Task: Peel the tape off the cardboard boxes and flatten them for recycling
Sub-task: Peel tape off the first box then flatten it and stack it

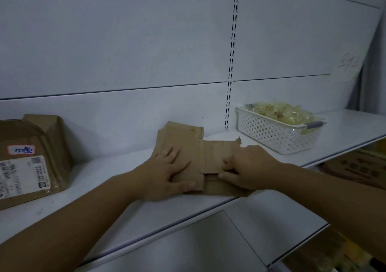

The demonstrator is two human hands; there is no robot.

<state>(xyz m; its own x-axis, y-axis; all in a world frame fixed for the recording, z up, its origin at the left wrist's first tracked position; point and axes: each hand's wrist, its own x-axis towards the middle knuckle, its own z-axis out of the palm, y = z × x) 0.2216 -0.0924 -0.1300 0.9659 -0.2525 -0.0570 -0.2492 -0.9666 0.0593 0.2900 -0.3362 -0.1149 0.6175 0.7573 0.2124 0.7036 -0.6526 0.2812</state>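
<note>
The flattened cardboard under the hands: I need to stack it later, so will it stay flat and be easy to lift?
The flattened cardboard looks thin and creased, so probably light and somewhat floppy. Its far flap tilts up against the wall, so it may spring open once the left hand and right hand release.

The left hand lies flat over the left part of the flattened cardboard, and the right hand covers its right end, so the board beneath both palms is out of sight; whether any tape remains there cannot be told. At the left edge of the frame a taped box is cut off, and the print on its shipping label is too blurred to read. In the white basket at centre right, the pale crumpled contents cannot be identified. Faint writing at upper right is illegible. Below the shelf, at lower right, a dark brown object with blurred markings is partly hidden and cut by the frame edge.
</note>
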